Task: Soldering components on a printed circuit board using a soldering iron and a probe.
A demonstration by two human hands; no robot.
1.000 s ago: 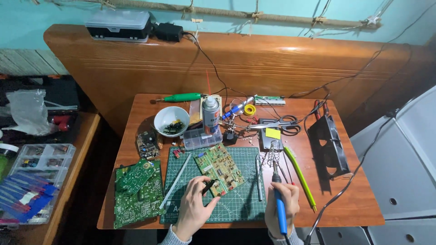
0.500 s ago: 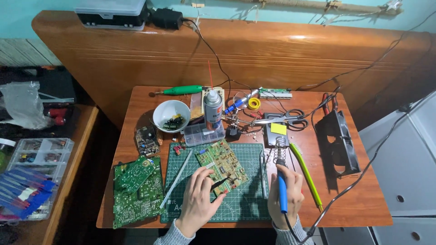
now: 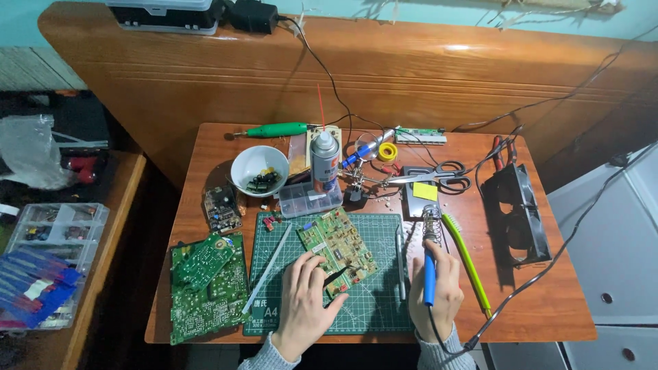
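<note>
1. Head camera looks down on a small wooden table (image 3: 205, 147) crowded with electronics gear, with a green cutting mat (image 3: 373, 308) at its near edge.
2. The left hand (image 3: 305, 305) rests on the mat with its fingers curled around black tweezers (image 3: 336, 276), whose tips touch a tan circuit board (image 3: 336, 240) lying tilted across the mat.
3. The right hand (image 3: 435, 291) is closed around the blue handle of a soldering iron (image 3: 429, 274); the tip sits in a coiled metal stand (image 3: 430, 223) just beyond the mat's right edge, and the cord trails off to the right.
4. A yellow-green brush (image 3: 466, 260) lies just beside the right hand.
5. Left of the mat are two green circuit boards (image 3: 205, 288), one lying on top of the other.
6. Behind the tan board stand a clear plastic box (image 3: 310, 199), a spray can (image 3: 324, 161) and a white bowl (image 3: 257, 170) holding small parts.
7. Scissors (image 3: 439, 175) lie farther back on the right, and a black double fan (image 3: 517, 216) sits near the table's right edge.
</note>
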